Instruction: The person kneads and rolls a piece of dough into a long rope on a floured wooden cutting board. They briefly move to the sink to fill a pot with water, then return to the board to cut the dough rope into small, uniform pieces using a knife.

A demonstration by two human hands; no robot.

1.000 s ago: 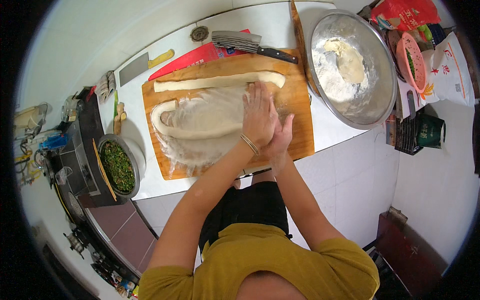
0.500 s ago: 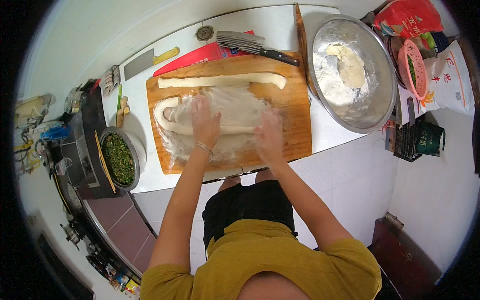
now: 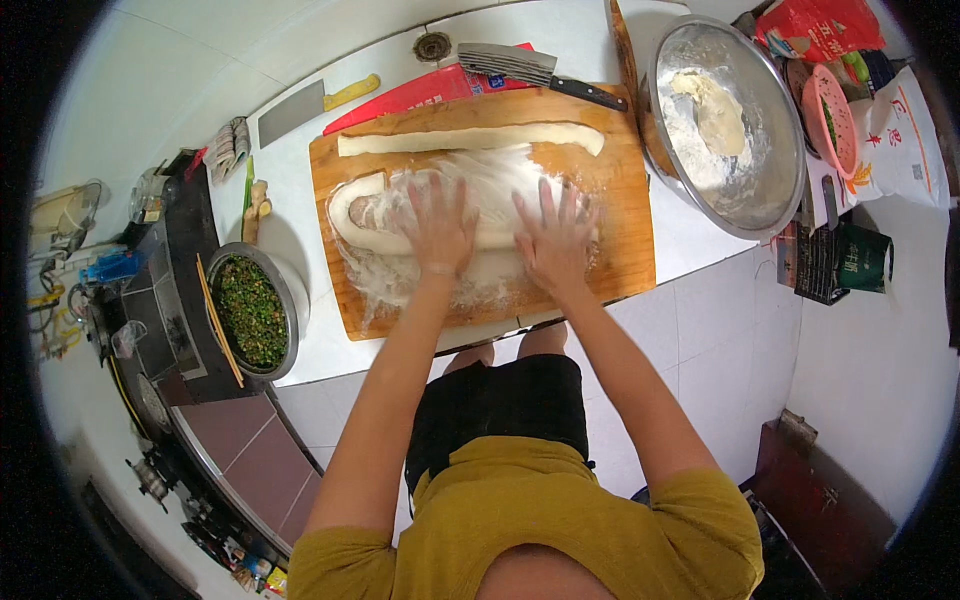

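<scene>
A floured wooden board (image 3: 620,220) lies before me on the white table. Across it runs a long dough rope (image 3: 375,236), its left end bent round into a hook. My left hand (image 3: 440,225) rests palm down on the rope, fingers spread. Beside it to the right, my right hand (image 3: 555,230) is also flat on the dough with fingers apart. Both hands cover parts of the rope. Farther back on the board lies a second, straight dough strip (image 3: 470,139), which neither hand touches. White flour (image 3: 490,180) is smeared between the strip and the rope.
At right stands a large metal bowl (image 3: 690,190) with flour and a dough lump (image 3: 722,125). A bowl of chopped green filling (image 3: 250,312) with chopsticks (image 3: 220,330) is at left. Behind the board lie a cleaver (image 3: 292,113) and a black-handled knife (image 3: 590,94).
My right hand, blurred and farther along the rope before, now lies flat with spread fingers. My left hand has spread its fingers too. The whole view has shifted slightly.
</scene>
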